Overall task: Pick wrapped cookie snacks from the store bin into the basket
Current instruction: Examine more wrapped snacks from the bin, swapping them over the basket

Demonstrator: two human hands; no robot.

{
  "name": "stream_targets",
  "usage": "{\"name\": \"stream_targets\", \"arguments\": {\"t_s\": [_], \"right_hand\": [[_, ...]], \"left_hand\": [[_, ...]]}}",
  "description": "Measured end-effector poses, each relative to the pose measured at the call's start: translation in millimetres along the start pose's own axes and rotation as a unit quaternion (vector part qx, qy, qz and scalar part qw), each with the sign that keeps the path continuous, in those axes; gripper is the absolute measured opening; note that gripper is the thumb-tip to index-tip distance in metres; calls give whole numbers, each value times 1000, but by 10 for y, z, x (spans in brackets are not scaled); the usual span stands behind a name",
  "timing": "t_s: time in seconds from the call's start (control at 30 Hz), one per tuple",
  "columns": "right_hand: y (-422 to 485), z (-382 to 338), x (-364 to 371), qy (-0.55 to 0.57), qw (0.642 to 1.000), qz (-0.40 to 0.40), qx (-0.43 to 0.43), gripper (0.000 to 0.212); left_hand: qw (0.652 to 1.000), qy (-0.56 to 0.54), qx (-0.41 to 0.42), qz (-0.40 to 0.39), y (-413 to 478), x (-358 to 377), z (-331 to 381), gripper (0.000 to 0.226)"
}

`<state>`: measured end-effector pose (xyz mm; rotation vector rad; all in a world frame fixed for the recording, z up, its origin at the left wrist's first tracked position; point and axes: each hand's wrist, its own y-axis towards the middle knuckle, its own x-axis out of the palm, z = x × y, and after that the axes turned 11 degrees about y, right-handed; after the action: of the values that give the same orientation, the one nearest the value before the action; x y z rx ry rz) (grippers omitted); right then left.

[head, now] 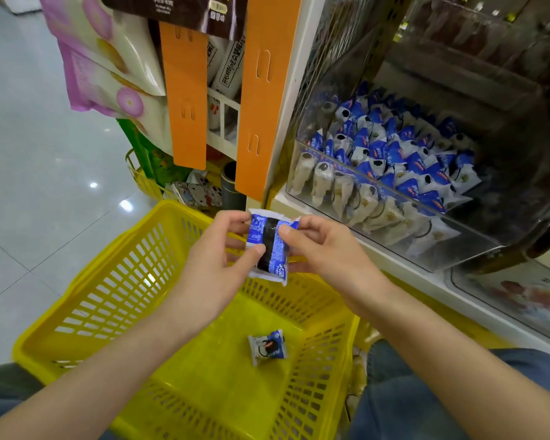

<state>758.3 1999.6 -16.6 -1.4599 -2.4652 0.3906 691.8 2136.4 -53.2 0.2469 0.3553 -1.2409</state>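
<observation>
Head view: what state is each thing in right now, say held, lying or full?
basket, holds a single item
snack in basket, lying on the floor of it
held snack, up in the air over the basket
left hand, pinches the held snack's left edge
right hand, pinches its right edge
bin, well stocked with wrapped snacks

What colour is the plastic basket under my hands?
Yellow: the slatted plastic basket, clearest in the head view.
</observation>
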Motion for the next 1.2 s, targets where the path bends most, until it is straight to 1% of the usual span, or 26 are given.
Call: {"name": "stream_targets", "arguments": {"t_s": [0.07, 0.2, 0.33, 0.5, 0.67, 0.73, 0.8, 0.93, 0.97, 1.1, 1.2], "right_hand": [[-6, 28, 39, -28, 999, 14, -17, 6], [-28, 98, 61, -73, 997, 21, -32, 9], [-31, 107, 45, -61, 997, 15, -41, 12], [-21, 126, 15, -54, 997, 30, -47, 10], [-11, 114, 5, -38, 998, 23, -40, 9], [-20, 113, 18, -36, 998, 20, -42, 9], [-32, 120, 43, -33, 998, 10, -49, 11], [-53, 184, 117, -93, 994, 3, -54, 35], [-64, 201, 138, -103, 993, 4, -56, 37], [-71, 239, 173, -120, 990, 8, -76, 31], [-70, 241, 174, -133, 987, 6, -88, 30]], "left_hand": [[999, 46, 28, 4, -24, 23, -17, 36], [998, 62, 13, -5, -47, 51, -43, 34], [997, 65, 35, -16, -34, 32, -54, 37], [989, 128, 75, -14, -21, 6, -53, 45], [979, 173, 105, -32, -9, -45, -69, 42], [969, 209, 126, -34, -16, -72, -64, 40], [958, 244, 146, -25, -43, -79, -58, 38], [956, 257, 138, -22, -98, -71, -33, 34], [953, 266, 144, -20, -98, -67, -43, 34], [950, 272, 151, -6, -76, -59, -69, 31], [956, 264, 132, -4, -60, -51, -85, 29]]}}
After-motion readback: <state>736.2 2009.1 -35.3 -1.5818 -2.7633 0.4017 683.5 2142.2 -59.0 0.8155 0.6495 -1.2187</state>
